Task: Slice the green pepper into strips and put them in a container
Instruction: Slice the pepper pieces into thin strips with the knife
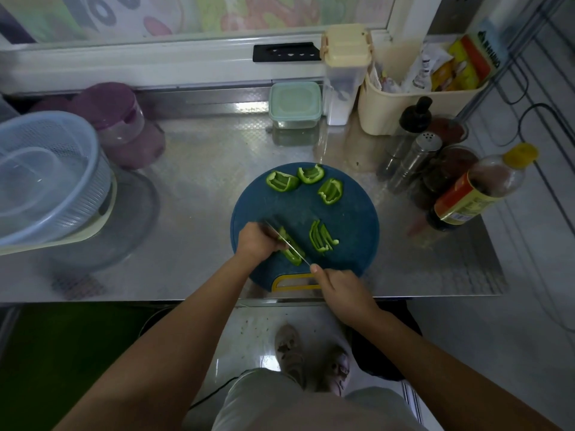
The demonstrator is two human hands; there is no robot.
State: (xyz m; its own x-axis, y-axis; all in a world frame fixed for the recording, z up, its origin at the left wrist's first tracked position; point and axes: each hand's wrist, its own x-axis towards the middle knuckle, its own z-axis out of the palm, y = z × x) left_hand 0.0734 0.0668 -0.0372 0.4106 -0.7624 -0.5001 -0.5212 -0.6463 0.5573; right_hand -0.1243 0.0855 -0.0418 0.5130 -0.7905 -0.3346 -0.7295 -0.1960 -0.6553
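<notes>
Lying on a steel counter [202, 181] below a window [186, 14]: blue board [348, 219]; left fingers [272, 244] pin pepper [294, 255], right fingers [315, 269] grip knife [306, 260].

— Colour of the round plastic cutting board [342, 219]?
— Looks dark teal-blue, finely speckled, with a yellow handle slot [295, 276].
— And on top?
— Bright green on the curved pepper chunks [281, 181], the thin cut pepper strips [322, 241] and the long pepper piece [292, 253]. Silver-grey on the blade of the narrow steel knife [287, 242].
— Around it?
— Shiny grey steel counter [202, 169], embossed in small checks; pale blue perforated plastic colander [62, 169]; purple lidded jar [115, 107]; mint-green lid on the clear square box [294, 101].
</notes>
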